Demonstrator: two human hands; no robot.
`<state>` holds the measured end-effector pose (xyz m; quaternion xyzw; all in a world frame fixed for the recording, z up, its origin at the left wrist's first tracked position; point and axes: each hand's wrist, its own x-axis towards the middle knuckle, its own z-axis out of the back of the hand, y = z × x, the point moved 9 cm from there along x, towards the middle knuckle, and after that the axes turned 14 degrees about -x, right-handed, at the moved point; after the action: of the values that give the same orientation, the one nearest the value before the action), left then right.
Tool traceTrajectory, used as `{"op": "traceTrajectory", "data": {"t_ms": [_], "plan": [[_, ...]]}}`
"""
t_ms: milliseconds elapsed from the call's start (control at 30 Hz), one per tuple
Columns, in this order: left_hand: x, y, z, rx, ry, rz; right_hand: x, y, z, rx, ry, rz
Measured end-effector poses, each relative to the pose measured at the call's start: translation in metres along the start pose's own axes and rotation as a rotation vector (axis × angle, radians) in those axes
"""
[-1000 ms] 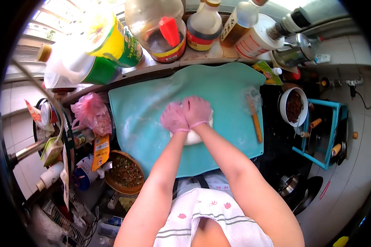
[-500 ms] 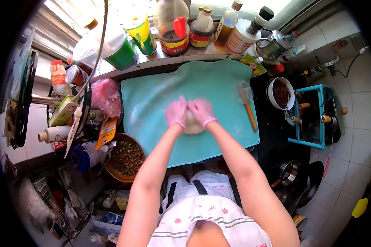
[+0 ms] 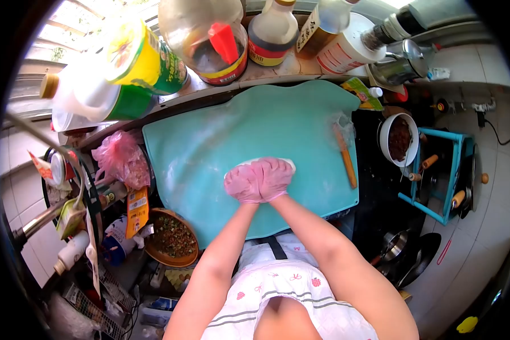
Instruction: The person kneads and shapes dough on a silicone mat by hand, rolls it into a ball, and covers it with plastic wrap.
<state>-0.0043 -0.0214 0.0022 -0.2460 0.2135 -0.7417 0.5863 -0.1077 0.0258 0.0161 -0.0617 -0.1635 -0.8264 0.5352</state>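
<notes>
Evidently, in the head view, we find dough [image 3: 290, 162] central on the mat [image 3: 204, 141]; our left hand [image 3: 243, 184] and right hand [image 3: 274, 177], fingers half-curled, grip it abreast, presumably sharing pressure. A wooden rod [image 3: 347, 164] lies near the mat's right edge.

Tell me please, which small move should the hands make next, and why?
Probably fold the far edge of the dough back: the left hand and right hand lie side by side on it, leaving that edge showing.

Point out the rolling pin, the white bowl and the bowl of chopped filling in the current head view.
rolling pin [image 3: 348, 165]: head view, wooden shaft
white bowl [image 3: 385, 137]: head view, left wall
bowl of chopped filling [image 3: 181, 261]: head view, near rim
</notes>
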Motion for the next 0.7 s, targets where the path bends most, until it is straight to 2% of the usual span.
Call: {"op": "traceTrajectory", "data": {"t_ms": [33, 133, 233, 333, 433, 533, 633, 700], "plan": [[0.005, 0.011, -0.013, 0.064, 0.037, 0.093, 0.011, -0.002, -0.006, 0.005, 0.041, 0.005], [0.021, 0.029, -0.029, 0.156, 0.003, 0.136, 0.04, -0.004, -0.021, -0.062, 0.155, 0.0], [0.042, 0.035, -0.045, 0.151, 0.113, 0.236, 0.063, -0.008, -0.037, -0.103, 0.308, -0.044], [0.068, 0.011, -0.032, 0.073, 0.044, 0.172, 0.081, -0.008, -0.04, -0.113, 0.311, -0.042], [0.097, -0.02, -0.02, 0.072, 0.219, 0.309, 0.091, -0.016, -0.054, -0.131, 0.387, -0.159], [0.108, -0.026, -0.017, 0.142, 0.193, 0.242, 0.1, -0.018, -0.057, -0.088, 0.498, -0.19], [0.11, -0.016, -0.024, -0.012, 0.231, 0.184, 0.099, -0.016, -0.044, -0.125, 0.336, -0.223], [0.108, -0.011, -0.034, -0.12, 0.244, -0.115, 0.088, -0.005, -0.028, -0.179, 0.092, -0.065]]}}
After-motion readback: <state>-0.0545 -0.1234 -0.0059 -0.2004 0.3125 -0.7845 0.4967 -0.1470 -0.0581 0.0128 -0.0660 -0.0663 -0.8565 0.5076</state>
